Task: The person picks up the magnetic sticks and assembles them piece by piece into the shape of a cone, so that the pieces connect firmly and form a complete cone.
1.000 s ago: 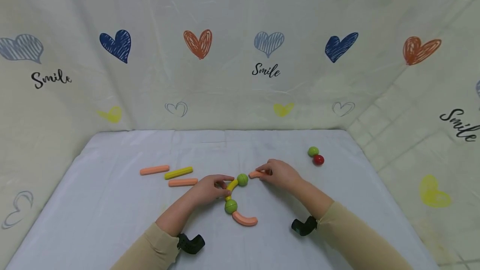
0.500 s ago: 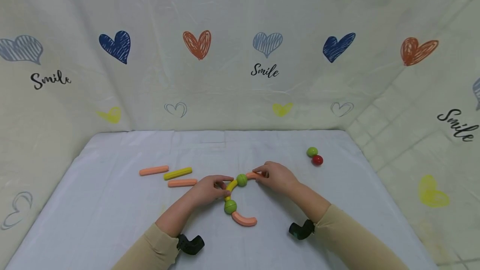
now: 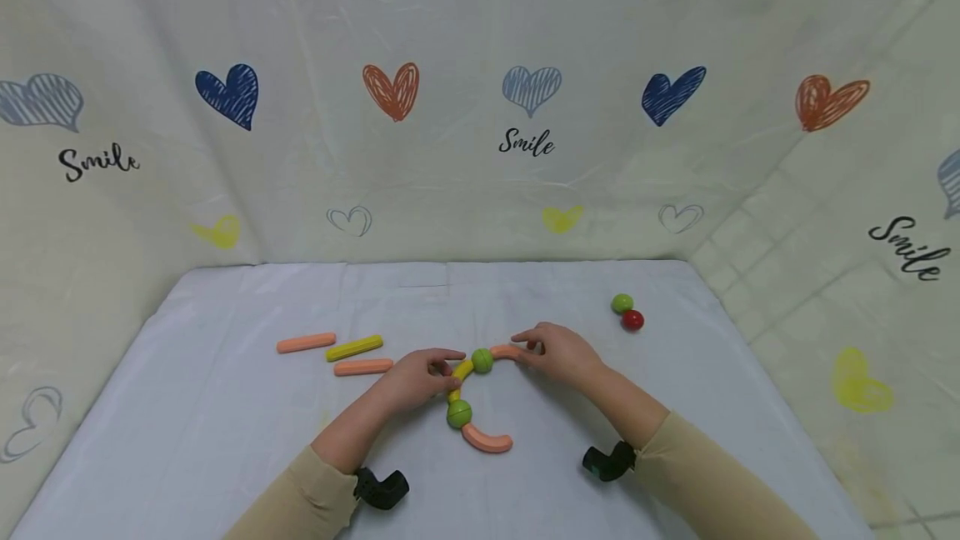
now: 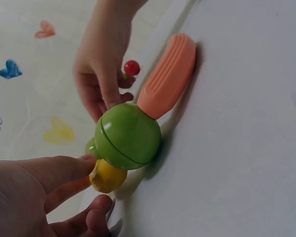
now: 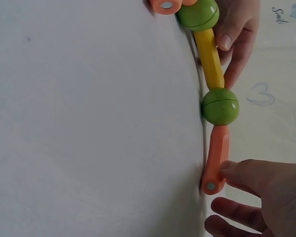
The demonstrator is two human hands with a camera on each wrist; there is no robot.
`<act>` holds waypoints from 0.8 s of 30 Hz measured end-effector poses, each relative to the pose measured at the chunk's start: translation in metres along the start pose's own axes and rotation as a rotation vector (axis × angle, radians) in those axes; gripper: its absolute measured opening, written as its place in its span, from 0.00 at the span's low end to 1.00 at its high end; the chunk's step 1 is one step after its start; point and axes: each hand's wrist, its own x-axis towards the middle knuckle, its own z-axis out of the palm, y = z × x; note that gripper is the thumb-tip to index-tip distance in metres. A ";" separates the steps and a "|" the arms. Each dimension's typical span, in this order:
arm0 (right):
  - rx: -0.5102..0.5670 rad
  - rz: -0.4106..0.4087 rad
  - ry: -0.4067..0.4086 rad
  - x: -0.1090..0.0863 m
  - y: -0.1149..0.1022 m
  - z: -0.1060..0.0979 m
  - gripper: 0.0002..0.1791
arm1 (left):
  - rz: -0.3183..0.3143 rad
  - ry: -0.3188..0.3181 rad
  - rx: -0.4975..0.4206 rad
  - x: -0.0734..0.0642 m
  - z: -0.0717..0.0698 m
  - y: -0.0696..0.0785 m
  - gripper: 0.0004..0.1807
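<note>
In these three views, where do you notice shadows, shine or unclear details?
Head view: even light, soft shadows on the white cloth near both arms; left wrist view: dimmer, with a shadow beside the nearer green ball, faint shine on that ball, and soft-edged wall hearts; right wrist view: a broad grey shadow low on the cloth.

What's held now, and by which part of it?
The left grip holds the yellow curved stick along its middle. The right grip touches the far curved pink stick near its free end; whether it's held can't be told.
</note>
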 end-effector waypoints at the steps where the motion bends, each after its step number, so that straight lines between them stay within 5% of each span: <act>1: 0.005 0.008 -0.001 0.000 0.000 0.000 0.19 | -0.001 0.005 0.011 0.001 0.000 0.001 0.24; 15: 0.053 -0.002 0.020 -0.002 0.001 0.013 0.18 | 0.095 -0.032 0.178 0.028 0.002 0.019 0.25; 24: 0.044 0.003 0.039 -0.005 -0.003 0.013 0.15 | 0.085 -0.032 0.201 0.030 0.005 0.028 0.21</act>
